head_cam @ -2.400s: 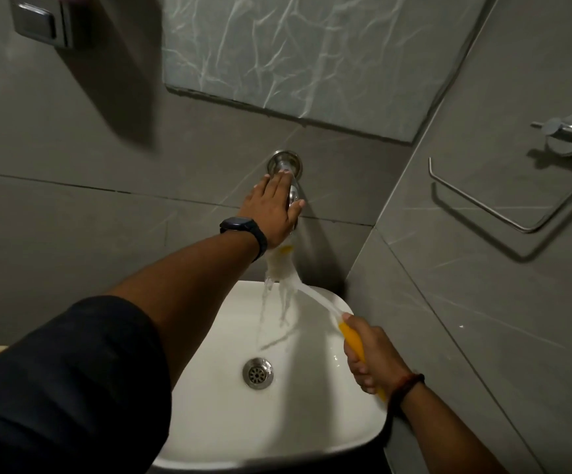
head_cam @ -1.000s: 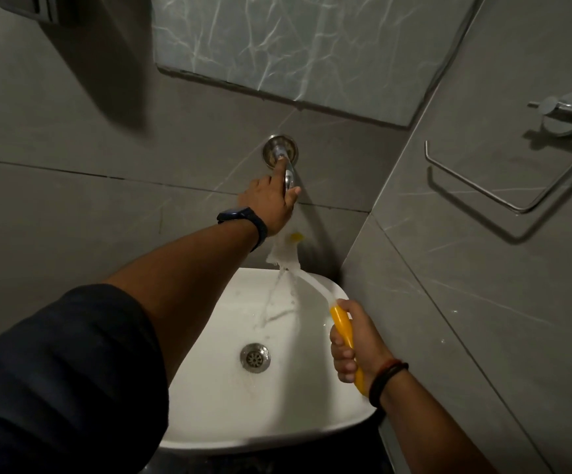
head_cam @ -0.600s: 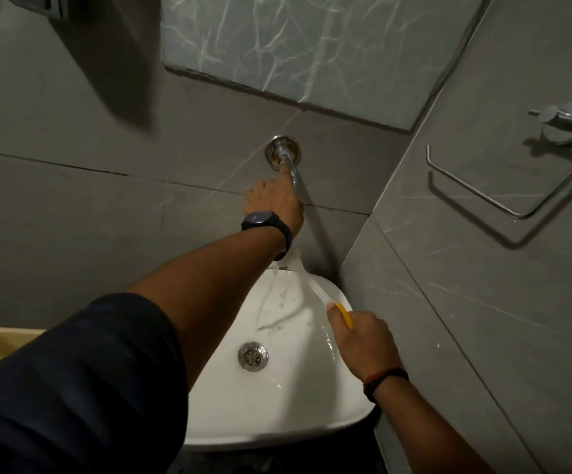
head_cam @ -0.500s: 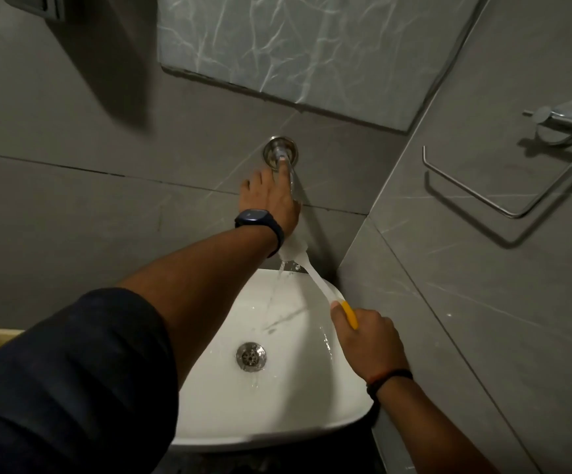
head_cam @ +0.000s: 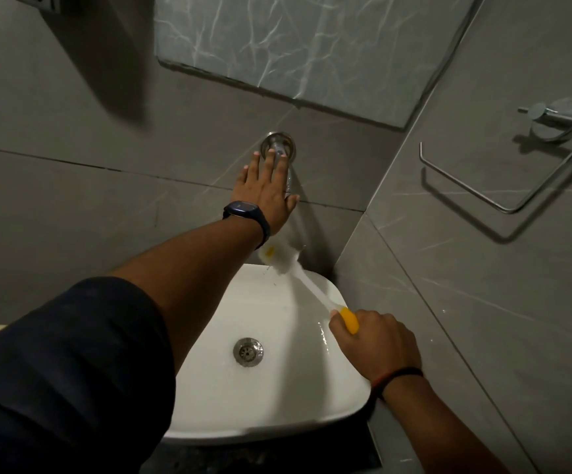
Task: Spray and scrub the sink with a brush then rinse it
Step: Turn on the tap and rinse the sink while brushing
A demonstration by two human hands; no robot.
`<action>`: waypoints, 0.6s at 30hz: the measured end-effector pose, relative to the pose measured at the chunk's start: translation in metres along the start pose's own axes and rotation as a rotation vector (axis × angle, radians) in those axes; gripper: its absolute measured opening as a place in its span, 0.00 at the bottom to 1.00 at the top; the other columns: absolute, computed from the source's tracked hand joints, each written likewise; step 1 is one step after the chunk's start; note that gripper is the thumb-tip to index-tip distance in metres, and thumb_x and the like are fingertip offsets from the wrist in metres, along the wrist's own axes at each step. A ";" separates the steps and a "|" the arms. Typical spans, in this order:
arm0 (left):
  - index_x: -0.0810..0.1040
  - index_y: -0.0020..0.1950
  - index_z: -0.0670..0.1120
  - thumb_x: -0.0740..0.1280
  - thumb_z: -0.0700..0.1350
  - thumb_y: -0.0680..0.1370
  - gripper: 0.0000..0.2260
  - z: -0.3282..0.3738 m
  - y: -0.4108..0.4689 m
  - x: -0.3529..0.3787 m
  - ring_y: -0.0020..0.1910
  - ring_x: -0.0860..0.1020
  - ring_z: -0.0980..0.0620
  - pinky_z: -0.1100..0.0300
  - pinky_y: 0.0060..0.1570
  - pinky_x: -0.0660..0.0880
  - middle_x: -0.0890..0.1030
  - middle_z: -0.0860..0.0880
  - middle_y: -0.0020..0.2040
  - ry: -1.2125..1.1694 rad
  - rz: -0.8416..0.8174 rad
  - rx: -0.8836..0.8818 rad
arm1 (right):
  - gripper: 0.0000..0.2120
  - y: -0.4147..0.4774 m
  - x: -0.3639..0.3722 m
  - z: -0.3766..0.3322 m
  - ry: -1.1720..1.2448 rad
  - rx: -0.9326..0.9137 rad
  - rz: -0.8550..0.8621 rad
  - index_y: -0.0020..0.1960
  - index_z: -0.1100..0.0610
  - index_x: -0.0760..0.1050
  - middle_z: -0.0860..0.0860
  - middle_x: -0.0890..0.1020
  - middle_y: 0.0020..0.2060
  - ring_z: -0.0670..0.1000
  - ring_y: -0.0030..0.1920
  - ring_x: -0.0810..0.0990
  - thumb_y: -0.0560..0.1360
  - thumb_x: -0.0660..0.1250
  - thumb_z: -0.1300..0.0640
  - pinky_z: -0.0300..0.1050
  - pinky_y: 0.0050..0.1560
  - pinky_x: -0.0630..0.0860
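Head view: left hand (head_cam: pixel 265 191) flat, fingers spread over wall tap (head_cam: pixel 278 148). Right hand (head_cam: pixel 376 340) clamped on brush (head_cam: pixel 298 268) handle, bristle head above sink (head_cam: pixel 277 398) back rim.

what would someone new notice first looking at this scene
The white sink glows at bottom centre against dark grey tiles, its metal drain in the middle. Above it, the left hand lies spread over the wall tap, while the right hand has a closed grip on the yellow-handled brush, its white head under the spout.
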State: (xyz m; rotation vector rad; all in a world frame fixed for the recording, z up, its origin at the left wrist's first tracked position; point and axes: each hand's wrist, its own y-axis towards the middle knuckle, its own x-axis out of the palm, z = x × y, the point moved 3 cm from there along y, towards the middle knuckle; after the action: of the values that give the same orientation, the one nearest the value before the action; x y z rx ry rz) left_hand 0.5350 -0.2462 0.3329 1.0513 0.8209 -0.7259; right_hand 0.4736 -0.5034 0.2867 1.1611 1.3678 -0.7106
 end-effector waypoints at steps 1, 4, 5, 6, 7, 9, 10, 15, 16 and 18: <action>0.41 0.76 0.47 0.54 0.60 0.78 0.34 -0.001 0.000 0.000 0.76 0.46 0.40 0.44 0.72 0.48 0.47 0.41 0.78 -0.007 -0.003 0.002 | 0.25 0.001 -0.001 -0.001 -0.013 -0.013 0.004 0.38 0.57 0.79 0.55 0.82 0.34 0.53 0.31 0.71 0.76 0.56 0.38 0.42 0.32 0.64; 0.41 0.76 0.48 0.54 0.60 0.78 0.34 -0.002 0.001 0.002 0.76 0.46 0.40 0.44 0.72 0.49 0.47 0.41 0.78 -0.026 -0.013 -0.009 | 0.25 0.004 -0.004 -0.002 -0.007 -0.007 0.013 0.38 0.57 0.79 0.55 0.83 0.34 0.53 0.31 0.70 0.76 0.56 0.38 0.41 0.28 0.61; 0.41 0.76 0.48 0.54 0.60 0.78 0.34 -0.002 0.001 0.003 0.76 0.46 0.40 0.43 0.72 0.49 0.47 0.42 0.78 -0.026 -0.016 -0.011 | 0.25 0.004 -0.003 -0.003 -0.015 -0.010 0.007 0.38 0.57 0.79 0.55 0.83 0.34 0.53 0.31 0.70 0.76 0.56 0.38 0.41 0.28 0.61; 0.41 0.76 0.48 0.54 0.60 0.78 0.34 -0.003 0.001 0.003 0.76 0.46 0.40 0.43 0.72 0.49 0.47 0.42 0.78 -0.025 -0.017 -0.012 | 0.25 0.005 -0.002 -0.003 -0.024 -0.008 0.001 0.37 0.57 0.79 0.55 0.82 0.34 0.53 0.31 0.70 0.76 0.56 0.38 0.42 0.29 0.62; 0.41 0.76 0.48 0.54 0.61 0.78 0.34 -0.002 0.001 0.003 0.76 0.46 0.40 0.43 0.72 0.49 0.47 0.42 0.78 -0.027 -0.017 -0.012 | 0.25 0.005 -0.001 -0.002 -0.023 0.005 -0.002 0.37 0.57 0.78 0.55 0.80 0.32 0.53 0.31 0.70 0.76 0.56 0.39 0.42 0.31 0.63; 0.40 0.76 0.48 0.53 0.61 0.78 0.34 -0.003 0.001 0.002 0.76 0.46 0.41 0.44 0.72 0.49 0.47 0.42 0.78 -0.025 -0.016 -0.012 | 0.25 0.005 0.001 0.001 0.021 0.064 -0.005 0.35 0.58 0.77 0.53 0.75 0.29 0.53 0.30 0.70 0.76 0.57 0.39 0.43 0.33 0.64; 0.41 0.76 0.48 0.53 0.61 0.78 0.34 -0.003 0.001 0.002 0.76 0.47 0.41 0.44 0.72 0.49 0.47 0.42 0.78 -0.025 -0.017 -0.009 | 0.26 0.005 0.003 0.003 0.068 0.107 -0.003 0.35 0.59 0.77 0.51 0.74 0.27 0.52 0.28 0.69 0.76 0.57 0.39 0.44 0.32 0.64; 0.41 0.76 0.48 0.54 0.60 0.79 0.34 -0.003 0.001 0.004 0.76 0.47 0.41 0.44 0.72 0.49 0.47 0.42 0.78 -0.044 -0.023 -0.006 | 0.25 0.004 0.008 0.004 0.077 0.096 -0.033 0.33 0.58 0.75 0.52 0.75 0.28 0.54 0.31 0.72 0.75 0.58 0.38 0.44 0.35 0.67; 0.41 0.76 0.48 0.54 0.60 0.79 0.34 -0.003 0.001 0.004 0.76 0.47 0.41 0.44 0.72 0.49 0.47 0.42 0.78 -0.050 -0.021 -0.006 | 0.25 0.004 0.007 0.002 0.058 0.080 -0.025 0.33 0.57 0.75 0.51 0.74 0.28 0.54 0.30 0.71 0.75 0.58 0.38 0.44 0.35 0.67; 0.41 0.76 0.48 0.54 0.60 0.79 0.34 -0.002 0.000 0.003 0.76 0.47 0.41 0.44 0.72 0.49 0.47 0.42 0.78 -0.051 -0.017 -0.004 | 0.24 0.005 0.006 0.001 0.020 0.048 -0.018 0.33 0.56 0.74 0.50 0.73 0.27 0.50 0.27 0.68 0.76 0.57 0.38 0.43 0.32 0.65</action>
State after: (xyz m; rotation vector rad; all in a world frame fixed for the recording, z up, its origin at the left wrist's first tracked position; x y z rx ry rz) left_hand 0.5361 -0.2443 0.3294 1.0191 0.7883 -0.7619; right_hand 0.4793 -0.5014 0.2817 1.1981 1.3864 -0.7499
